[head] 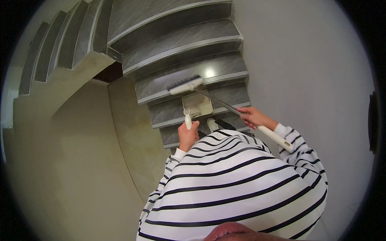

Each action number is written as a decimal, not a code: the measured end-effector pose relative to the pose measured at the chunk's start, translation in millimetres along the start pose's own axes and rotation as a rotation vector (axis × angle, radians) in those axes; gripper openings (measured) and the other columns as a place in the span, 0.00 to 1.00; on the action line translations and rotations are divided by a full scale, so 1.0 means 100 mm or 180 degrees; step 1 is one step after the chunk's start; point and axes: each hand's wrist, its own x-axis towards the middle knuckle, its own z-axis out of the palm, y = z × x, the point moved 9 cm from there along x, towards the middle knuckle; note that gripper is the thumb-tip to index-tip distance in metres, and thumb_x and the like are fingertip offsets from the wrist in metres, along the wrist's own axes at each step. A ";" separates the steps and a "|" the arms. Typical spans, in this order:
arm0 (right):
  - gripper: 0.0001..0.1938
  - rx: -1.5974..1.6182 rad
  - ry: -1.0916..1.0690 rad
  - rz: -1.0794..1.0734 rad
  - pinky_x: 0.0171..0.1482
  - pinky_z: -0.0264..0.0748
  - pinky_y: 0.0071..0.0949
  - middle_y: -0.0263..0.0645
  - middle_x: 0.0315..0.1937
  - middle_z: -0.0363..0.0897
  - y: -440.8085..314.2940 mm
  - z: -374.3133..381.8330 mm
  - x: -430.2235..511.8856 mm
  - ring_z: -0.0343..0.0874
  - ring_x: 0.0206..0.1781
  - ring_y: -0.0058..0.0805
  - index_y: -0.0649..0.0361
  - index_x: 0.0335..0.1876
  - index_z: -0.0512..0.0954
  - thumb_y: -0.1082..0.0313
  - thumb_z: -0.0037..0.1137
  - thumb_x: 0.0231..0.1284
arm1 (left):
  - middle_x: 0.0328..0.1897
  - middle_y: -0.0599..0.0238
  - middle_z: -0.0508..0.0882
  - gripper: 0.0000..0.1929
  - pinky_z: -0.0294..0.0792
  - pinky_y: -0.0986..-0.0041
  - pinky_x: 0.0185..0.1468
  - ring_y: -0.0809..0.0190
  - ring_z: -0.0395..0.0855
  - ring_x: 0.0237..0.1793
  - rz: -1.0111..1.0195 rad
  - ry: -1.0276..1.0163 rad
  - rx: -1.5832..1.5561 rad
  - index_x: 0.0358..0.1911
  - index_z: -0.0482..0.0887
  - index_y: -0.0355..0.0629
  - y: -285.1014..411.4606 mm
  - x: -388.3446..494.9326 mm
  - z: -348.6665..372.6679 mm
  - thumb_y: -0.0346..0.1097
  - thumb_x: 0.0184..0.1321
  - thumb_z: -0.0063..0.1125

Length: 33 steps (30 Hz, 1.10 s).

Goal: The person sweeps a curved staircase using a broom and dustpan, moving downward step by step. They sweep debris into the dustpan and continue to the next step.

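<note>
My left hand (188, 135) grips the pale handle of a white dustpan (205, 107). The pan lies over a lower step, its toothed comb edge showing inside, close against the riser ahead. In my right hand (256, 117) is the grey metal shaft of a long-handled broom (218, 101), with its cream grip end pointing back past my wrist. The broom head (186, 85), white with dark bristles turned up the stairs, is above the dustpan at the front of a step; I cannot tell whether the bristles touch the tread.
Grey stone-look stairs (181, 55) with pale ridged nosing strips rise ahead. A second flight (60, 48) climbs at the upper left. A plain wall (301, 75) runs along the right, and a drop beside the steps lies left. My shoe (212, 124) is on a lower step.
</note>
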 end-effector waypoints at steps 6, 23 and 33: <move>0.31 0.0074 0.0292 -0.0562 0.15 0.65 0.20 0.28 0.18 0.66 -0.61 0.09 0.99 0.64 0.14 0.16 0.51 0.77 0.59 0.69 0.46 0.68 | 0.15 0.69 0.73 0.10 0.60 0.74 0.15 0.71 0.68 0.12 -0.0212 -0.0130 -0.0235 0.31 0.77 0.38 -0.01 -0.12 0.10 0.35 0.62 0.64; 0.31 0.0664 0.0486 0.0306 0.14 0.63 0.18 0.28 0.19 0.68 0.39 0.44 -0.78 0.64 0.13 0.13 0.48 0.77 0.60 0.68 0.49 0.69 | 0.15 0.69 0.72 0.10 0.62 0.74 0.18 0.70 0.68 0.13 -0.0422 -0.0600 -0.0439 0.32 0.77 0.37 -0.09 -0.30 0.39 0.35 0.64 0.64; 0.31 0.0469 0.0885 -0.0226 0.15 0.65 0.21 0.28 0.18 0.67 -0.11 -0.05 0.48 0.66 0.15 0.16 0.51 0.77 0.59 0.67 0.48 0.69 | 0.16 0.69 0.69 0.10 0.59 0.71 0.16 0.68 0.65 0.12 -0.0449 -0.0872 -0.0748 0.33 0.74 0.42 0.10 -0.42 0.67 0.36 0.64 0.62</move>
